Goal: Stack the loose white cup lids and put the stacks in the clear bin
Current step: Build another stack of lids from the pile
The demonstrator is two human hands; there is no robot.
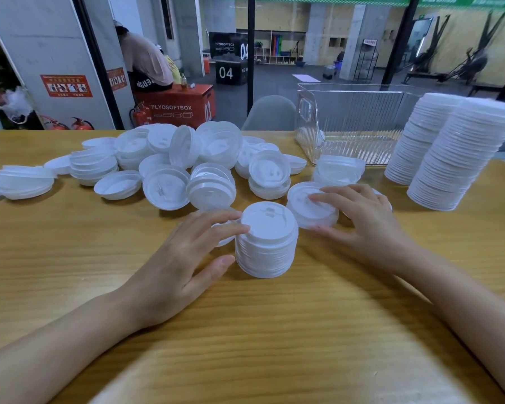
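Cups the stack (267,246) at near centre of the table (245,345) with the left hand (184,263): half-open, fingers curled to the top rim, thumb against the lower side. Covers a low stack (309,211) just right of it with the right hand (370,225), fingers spread over the top, thumb at the near rim; looks like a light pinch, though blurred. Has the loose lids (169,167) heaped across the far left, some nested, some on edge, and the bin (353,121) standing at far right with two tall stacks (461,158) just right of it.

Risks tipping the stack if squeezed off-centre or lifted by the top few alone, with nothing but nesting to bind it. Risks a crooked join when setting the low stack on it off-axis, rims catching instead of seating. Could clip the tall stacks with the right forearm on the way to the bin, given such close quarters.

Shows only a sliver of a lid (226,228) behind the left fingers. Cannot make out any contents through the bin's ribbed walls, nor rule them out. Cuts off the leftmost lids at the frame edge and both forearms at the near edge. Smears the near table and the wrists with blur, hiding fine contact at the fingertips.
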